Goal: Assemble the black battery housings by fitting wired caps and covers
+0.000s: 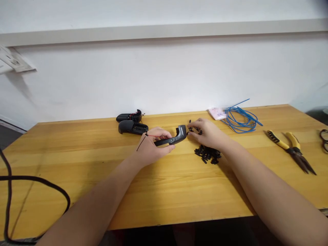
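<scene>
My left hand (153, 147) is closed round a black L-shaped plastic housing (174, 137) with a small port on its side; thin red and black wires (143, 139) trail from its near end. My right hand (206, 132) rests on the wooden table (164, 191) just right of the housing's upturned end, fingers bent over a few small black pieces (196, 129). Whether it grips one I cannot tell. A pile of several more small black pieces (208, 154) lies just in front of that hand.
Two more black housings (132, 127) (129, 117) lie behind my left hand. A coil of blue wire (239, 118) and a pink packet (217, 113) sit at the back right. Yellow-handled pliers (292, 148) lie far right. A black cable (30, 191) loops at the left edge.
</scene>
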A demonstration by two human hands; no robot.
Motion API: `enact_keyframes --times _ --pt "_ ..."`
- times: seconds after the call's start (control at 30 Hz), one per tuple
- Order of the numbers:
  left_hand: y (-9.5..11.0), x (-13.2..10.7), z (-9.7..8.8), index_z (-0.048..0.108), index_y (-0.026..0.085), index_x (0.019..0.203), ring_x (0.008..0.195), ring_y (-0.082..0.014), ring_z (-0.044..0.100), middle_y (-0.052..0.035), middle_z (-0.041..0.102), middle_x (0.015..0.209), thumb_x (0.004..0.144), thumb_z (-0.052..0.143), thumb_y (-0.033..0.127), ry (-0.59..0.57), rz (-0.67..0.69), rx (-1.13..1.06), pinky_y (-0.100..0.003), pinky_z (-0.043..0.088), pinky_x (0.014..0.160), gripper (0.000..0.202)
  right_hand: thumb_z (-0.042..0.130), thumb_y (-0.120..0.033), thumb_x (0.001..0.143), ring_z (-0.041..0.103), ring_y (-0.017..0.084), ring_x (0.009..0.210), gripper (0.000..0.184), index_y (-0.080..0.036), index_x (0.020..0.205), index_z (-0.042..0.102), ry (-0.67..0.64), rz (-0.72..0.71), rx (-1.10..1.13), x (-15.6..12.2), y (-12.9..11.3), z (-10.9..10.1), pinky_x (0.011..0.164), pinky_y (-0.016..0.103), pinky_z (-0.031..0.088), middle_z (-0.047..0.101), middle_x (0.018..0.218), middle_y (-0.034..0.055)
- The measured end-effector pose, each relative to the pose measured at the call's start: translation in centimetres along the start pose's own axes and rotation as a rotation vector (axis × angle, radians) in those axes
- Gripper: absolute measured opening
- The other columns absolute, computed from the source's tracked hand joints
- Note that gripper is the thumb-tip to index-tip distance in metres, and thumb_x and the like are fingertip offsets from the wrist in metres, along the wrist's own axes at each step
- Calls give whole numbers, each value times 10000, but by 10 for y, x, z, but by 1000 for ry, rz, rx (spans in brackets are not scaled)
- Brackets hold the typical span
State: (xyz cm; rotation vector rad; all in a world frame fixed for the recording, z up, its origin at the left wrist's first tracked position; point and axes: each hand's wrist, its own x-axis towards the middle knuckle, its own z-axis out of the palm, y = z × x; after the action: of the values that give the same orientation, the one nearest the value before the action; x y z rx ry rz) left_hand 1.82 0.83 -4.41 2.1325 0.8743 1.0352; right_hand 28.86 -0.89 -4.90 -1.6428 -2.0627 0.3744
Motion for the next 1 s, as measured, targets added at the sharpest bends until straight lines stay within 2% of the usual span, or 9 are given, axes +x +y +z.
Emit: enact_keyframes --times 0.13,0.27,0.47,0.6,0.87,1.0 --pt "-1 0 -2 748 217 864 799 -130 658 6 716 876 743 810 177 20 28 40 -255 520 729 142 655 -189 887 673 246 897 179 -163 1005 787 -105 8 -24 5 1 6 841 353 514 723 1005 112" --pt "2 -2 -3 761 225 865 842 -130 675 8 730 918 754 825 181 4 47 56 -261 528 787 136 608 -115 885 656 197 831 150 -157 899 751 -153 17 -24 9 0 7 766 287 479 721 914 79" --pt "8 -4 -4 750 228 877 861 -130 682 17 731 922 752 838 153 10 66 -2 -259 523 774 170 625 -161 913 671 197 879 213 -133 1109 701 -182 73 -2 6 -5 1 749 275 486 738 1074 120" --pt "12 -4 -4 742 231 881 870 -123 673 25 721 927 772 818 137 5 52 9 -257 524 794 162 649 -203 921 690 196 881 221 -151 1130 699 -199 114 16 3 2 -2 756 279 507 755 1084 101" --pt "13 -4 -4 738 218 864 871 -140 673 8 720 920 774 824 147 21 52 -1 -279 521 793 143 610 -135 889 663 187 774 144 -168 930 745 -159 105 -2 6 15 -2 722 298 479 769 930 63" --pt "11 -4 -3 742 218 853 854 -139 677 9 725 905 750 843 154 42 42 -9 -280 522 776 158 565 -208 968 653 171 745 191 -166 1007 747 -44 94 38 0 2 -13 680 287 480 768 919 59"
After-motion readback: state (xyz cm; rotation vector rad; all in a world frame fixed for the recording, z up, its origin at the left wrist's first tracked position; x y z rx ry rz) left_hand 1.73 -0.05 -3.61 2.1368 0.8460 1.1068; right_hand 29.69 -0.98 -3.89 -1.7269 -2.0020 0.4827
